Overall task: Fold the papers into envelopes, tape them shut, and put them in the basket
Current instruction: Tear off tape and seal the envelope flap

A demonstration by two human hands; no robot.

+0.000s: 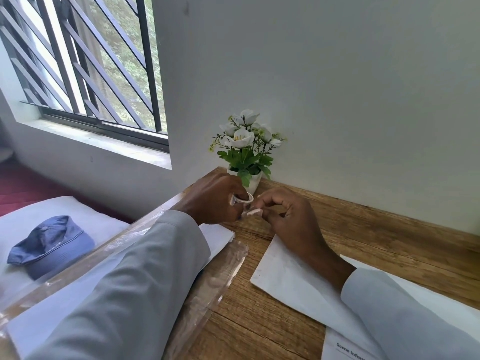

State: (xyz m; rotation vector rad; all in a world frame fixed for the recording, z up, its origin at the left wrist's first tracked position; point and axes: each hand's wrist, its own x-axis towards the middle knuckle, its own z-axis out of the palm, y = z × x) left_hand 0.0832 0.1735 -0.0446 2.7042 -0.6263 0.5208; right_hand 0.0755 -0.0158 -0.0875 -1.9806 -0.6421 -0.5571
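Wood table [376, 245]: paper [285, 276], flower pot [253, 184], plastic sleeve [220, 276]

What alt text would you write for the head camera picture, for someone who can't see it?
A person's left hand holds a small roll of tape while the right hand pinches its pulled-out end, above a wooden table. A folded white paper lies under the right forearm; a potted white flower plant stands by the wall.

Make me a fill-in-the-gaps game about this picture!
1. The left hand holds a roll of ____.
2. The flowers in the small pot are ____.
3. The blue cap lies on a white ____.
4. The wooden table stands against a ____.

Missing words: tape; white; pillow; wall
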